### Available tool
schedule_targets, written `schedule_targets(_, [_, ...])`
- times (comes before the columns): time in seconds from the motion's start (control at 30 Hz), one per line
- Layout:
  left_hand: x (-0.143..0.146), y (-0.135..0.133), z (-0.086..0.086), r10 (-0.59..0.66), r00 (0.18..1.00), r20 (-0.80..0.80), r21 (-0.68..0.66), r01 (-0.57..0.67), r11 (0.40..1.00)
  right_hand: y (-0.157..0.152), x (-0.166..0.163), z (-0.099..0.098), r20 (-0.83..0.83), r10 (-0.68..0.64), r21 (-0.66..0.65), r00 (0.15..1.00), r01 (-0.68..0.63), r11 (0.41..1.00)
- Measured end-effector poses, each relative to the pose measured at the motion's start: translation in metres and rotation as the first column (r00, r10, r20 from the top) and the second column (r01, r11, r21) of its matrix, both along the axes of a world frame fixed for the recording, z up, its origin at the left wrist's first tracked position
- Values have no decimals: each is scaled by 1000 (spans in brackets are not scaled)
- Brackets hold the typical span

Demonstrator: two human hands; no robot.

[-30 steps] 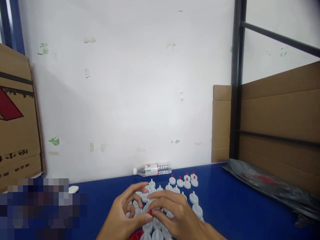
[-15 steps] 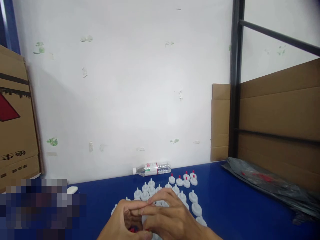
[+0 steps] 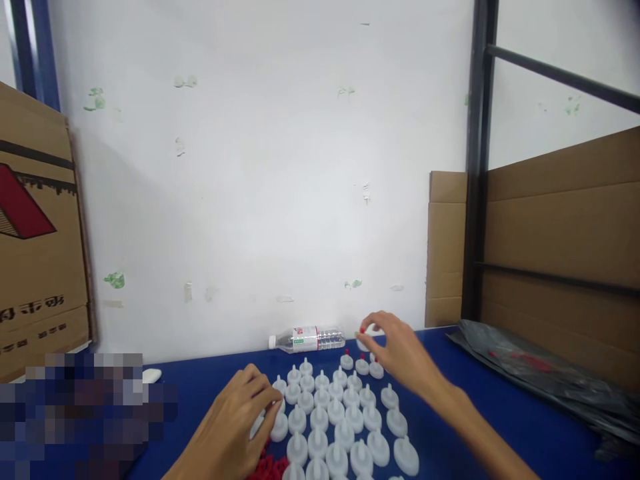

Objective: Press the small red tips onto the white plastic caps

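Note:
My right hand (image 3: 393,343) reaches to the far side of the blue table, pinching a white nozzle cap (image 3: 367,342) with a red tip between thumb and fingers. Beneath it stand several similar red-tipped caps (image 3: 347,361). My left hand (image 3: 247,413) is at the left edge of many upright white nozzle caps without red tips (image 3: 319,419). Its thumb and forefinger come together beside these caps; whatever may be between them is hidden. Below that hand lies a heap of small red tips (image 3: 270,468).
Against the wall, a clear plastic bottle (image 3: 307,339) lies on its side. A cardboard box (image 3: 45,267) stands at left, near a white object (image 3: 151,375). Grey plastic bags (image 3: 525,367) lie at right, beside a dark metal frame (image 3: 477,200) and cardboard (image 3: 560,227).
The hands have come apart. My right hand has moved away and right with a red-tipped cap to the red-tipped group. My left hand has shifted left, uncovering the white caps and red heap.

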State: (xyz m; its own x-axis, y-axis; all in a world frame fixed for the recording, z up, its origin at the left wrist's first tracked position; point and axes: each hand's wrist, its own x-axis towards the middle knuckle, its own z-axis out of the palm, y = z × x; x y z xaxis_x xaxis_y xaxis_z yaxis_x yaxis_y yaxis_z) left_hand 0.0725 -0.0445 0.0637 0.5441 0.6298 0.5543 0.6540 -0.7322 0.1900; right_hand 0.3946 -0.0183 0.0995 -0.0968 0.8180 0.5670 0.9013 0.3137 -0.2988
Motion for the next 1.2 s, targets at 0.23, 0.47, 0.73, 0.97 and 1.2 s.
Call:
schedule_targets(0.23, [-3,3,-6,14,968,-252,-146,-52,988,21,50,-23,171,-209,-328,963,256,909])
schedule_targets(0.47, [-8,13,-23,52,954,-295,-232,-125,965,20,45,-17,166,-276,-279,947,313,908])
schedule_targets(0.73, [-10,3,-5,100,931,-351,-222,-187,957,11,-18,-16,131,190,-202,973,-161,966])
schedule_targets(0.97, [-5,-5,1,137,915,-379,-207,-229,951,35,-64,-21,158,455,-295,876,-398,869])
schedule_targets(1.2, [-2,-5,-2,152,893,-423,-170,-243,955,46,-74,-32,163,470,-379,867,-385,842])
